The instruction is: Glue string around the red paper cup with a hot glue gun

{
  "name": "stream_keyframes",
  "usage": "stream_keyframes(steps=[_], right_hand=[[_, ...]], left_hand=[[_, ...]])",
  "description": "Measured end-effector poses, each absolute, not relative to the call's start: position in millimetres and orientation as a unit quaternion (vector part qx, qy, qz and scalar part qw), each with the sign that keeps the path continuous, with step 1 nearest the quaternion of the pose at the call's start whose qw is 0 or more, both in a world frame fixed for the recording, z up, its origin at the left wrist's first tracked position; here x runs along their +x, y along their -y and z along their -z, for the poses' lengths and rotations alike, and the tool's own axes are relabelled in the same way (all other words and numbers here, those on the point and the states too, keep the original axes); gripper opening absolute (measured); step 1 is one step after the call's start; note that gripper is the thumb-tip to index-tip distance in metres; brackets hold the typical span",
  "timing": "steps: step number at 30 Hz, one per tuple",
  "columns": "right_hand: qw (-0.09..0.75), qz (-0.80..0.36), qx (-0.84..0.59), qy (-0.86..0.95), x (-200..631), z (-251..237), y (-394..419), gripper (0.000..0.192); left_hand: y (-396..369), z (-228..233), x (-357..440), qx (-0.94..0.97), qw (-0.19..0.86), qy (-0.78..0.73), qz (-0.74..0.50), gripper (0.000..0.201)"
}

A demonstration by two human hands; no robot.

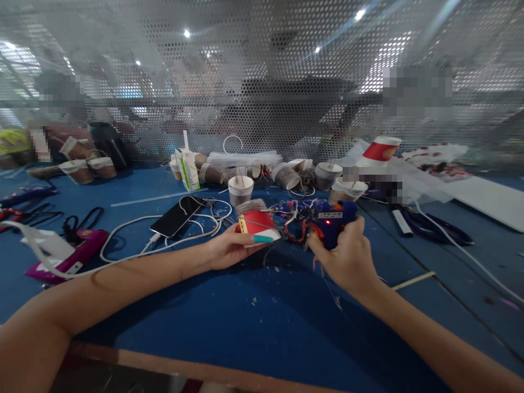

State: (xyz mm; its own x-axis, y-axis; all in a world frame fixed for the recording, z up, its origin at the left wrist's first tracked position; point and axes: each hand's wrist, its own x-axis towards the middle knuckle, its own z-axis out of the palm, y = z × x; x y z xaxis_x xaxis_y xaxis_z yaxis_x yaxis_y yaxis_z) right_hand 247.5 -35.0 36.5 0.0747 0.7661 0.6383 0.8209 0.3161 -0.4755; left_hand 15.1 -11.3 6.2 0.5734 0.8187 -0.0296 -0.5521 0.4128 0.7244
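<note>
- A blue surface (262, 322) runs back to a perforated metal screen (262, 82) at 12 o'clock; beyond the screen everything is blurred.
- The left hand (229, 248) sits just left of centre, curled around a red paper cup (257, 221) from below and the left, with a turquoise thumbnail lying across the cup's lower rim.
- The cup is tipped on its side, with wire wound round its upper part.
- The right hand (347, 256) sits just right of centre, closed around the grip of a blue hot glue gun (331, 218) whose red lamp is lit.
- The glue gun lies at 3 o'clock from the cup, its nozzle end pointing left toward it; a tangle of wire (295, 210) lies between the two.
- A black smartphone (178, 215) lies at 9 o'clock from the cup, plugged into a white cable (135, 224) that loops across the surface.
- A pink glue gun (69, 256) rests at the far left, well apart from both hands.
- Wrapped paper cups (286, 176) and a small juice carton (187, 166) with a straw stand in a row at 12 o'clock.
- A red and white cup (380, 148) stands upside down at 2 o'clock.
</note>
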Motion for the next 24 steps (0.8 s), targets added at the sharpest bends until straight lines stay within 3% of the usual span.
stream_keyframes(steps=[14, 24], right_hand=[[0.435, 0.041, -0.599, 0.671, 248.4, -37.1, 34.1, 0.04], [0.433, 0.008, -0.605, 0.668, 250.6, -37.1, 32.6, 0.042]], left_hand=[[12.6, -9.4, 16.7, 0.333, 0.811, -0.213, -0.431, 0.047], [13.6, -6.9, 15.2, 0.334, 0.823, -0.176, -0.425, 0.062]])
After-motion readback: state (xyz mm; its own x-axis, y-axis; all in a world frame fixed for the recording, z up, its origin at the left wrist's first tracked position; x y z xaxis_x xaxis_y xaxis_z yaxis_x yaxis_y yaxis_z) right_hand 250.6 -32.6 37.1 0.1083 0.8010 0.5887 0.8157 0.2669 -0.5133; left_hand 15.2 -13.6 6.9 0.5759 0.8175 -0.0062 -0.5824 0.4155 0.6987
